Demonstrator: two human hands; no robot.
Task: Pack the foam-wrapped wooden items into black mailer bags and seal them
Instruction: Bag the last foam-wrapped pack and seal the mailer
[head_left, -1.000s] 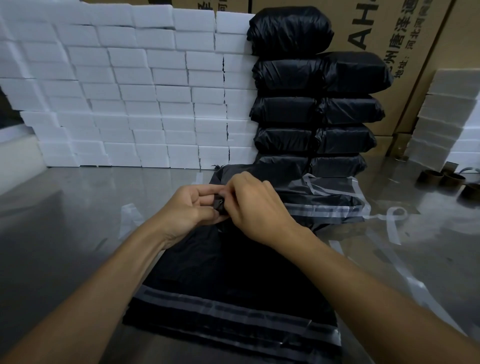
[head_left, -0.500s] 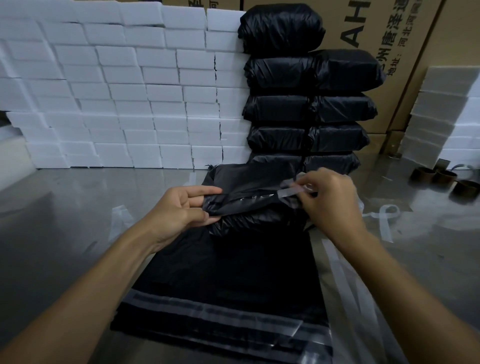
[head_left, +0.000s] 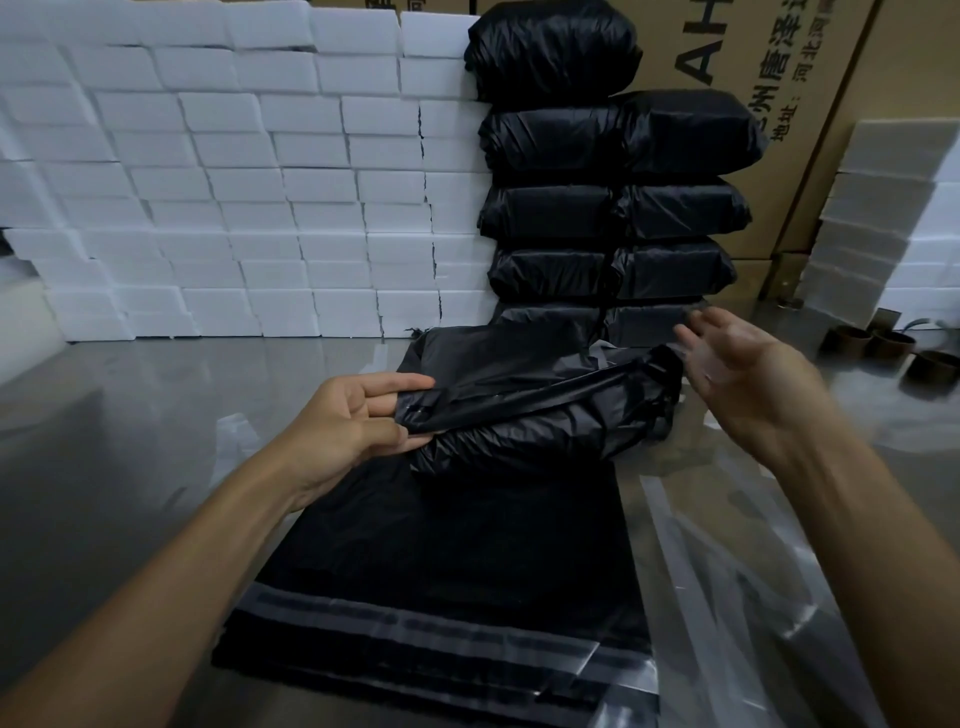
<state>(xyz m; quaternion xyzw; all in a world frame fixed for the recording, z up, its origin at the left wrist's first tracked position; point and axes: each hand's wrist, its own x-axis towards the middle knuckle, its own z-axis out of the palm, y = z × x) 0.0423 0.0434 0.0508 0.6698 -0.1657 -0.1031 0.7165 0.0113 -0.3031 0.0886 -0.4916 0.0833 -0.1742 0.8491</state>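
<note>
— Hands?
— My left hand (head_left: 353, 421) pinches the flap of the filled mailer bag (head_left: 540, 410); my right hand (head_left: 737, 358) hovers just beside it, fingers spread, holding nothing.
— Bag position?
— Lying on the stack of flat bags (head_left: 457, 571) on the surface (head_left: 130, 441).

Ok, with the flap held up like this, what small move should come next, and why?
Probably fold the flap down onto the filled bag and press it shut. The left hand pinches the flap's end, the right hand is open beside the bag, and no liner strip shows on the flap.
</note>
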